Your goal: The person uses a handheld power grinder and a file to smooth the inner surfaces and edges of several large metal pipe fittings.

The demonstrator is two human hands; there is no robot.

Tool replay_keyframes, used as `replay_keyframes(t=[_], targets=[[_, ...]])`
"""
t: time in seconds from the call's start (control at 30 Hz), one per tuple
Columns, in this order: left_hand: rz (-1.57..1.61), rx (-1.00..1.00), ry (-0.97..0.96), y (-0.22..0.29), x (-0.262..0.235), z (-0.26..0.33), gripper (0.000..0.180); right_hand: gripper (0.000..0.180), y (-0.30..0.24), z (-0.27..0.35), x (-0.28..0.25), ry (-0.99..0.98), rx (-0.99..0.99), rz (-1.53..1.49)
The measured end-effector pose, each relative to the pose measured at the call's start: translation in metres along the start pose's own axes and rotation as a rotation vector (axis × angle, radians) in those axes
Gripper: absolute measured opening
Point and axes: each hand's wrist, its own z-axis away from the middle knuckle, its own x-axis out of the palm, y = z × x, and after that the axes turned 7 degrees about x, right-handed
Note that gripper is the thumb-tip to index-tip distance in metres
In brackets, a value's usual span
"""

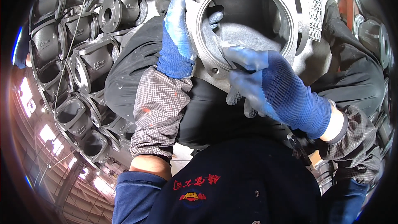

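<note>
A large grey cast-metal valve body (pixel 248 37) sits between my legs, its round bore facing up inside a square flange with bolt holes. My left hand (pixel 179 29), in a blue knit glove with lighter coating, grips the flange's left side; a fingertip shows inside the bore. My gloved right hand (pixel 269 83) is at the near rim of the bore. Its thumb and forefinger are bent together against the inner edge, where a pale smear shows. The other fingers curl down below the flange. Whatever the right fingertips may hold is hidden.
Rows of similar grey valve bodies (pixel 93 64) are stacked closely on my left, and more castings (pixel 371 37) stand on the far right. A patterned metal plate (pixel 311 8) lies behind the workpiece. Castings and a dark object (pixel 299 149) lie by my right elbow.
</note>
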Motion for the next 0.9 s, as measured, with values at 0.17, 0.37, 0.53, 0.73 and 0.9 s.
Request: replay_keyframes(t=[0.17,0.37,0.53,0.73,0.9], targets=[[-0.558,0.458,-0.133,-0.013,-0.02,-0.002,0.046,0.044,-0.006,0.003,0.016,0.196,-0.164,0.795],[0.198,-0.133,0.042,-0.003,-0.009,-0.008,0.041,0.048,0.0,-0.001,0.01,0.202,-0.19,0.709],[-0.018,-0.113,0.039,-0.008,-0.012,-0.009,0.048,0.047,0.002,-0.001,0.014,0.208,-0.198,0.747],[0.194,-0.125,0.037,-0.007,-0.01,-0.006,0.044,0.047,0.002,0.0,0.015,0.204,-0.192,0.738],[0.111,-0.061,-0.045,-0.012,-0.013,-0.008,0.044,0.047,-0.003,0.008,0.014,0.215,-0.173,0.695]])
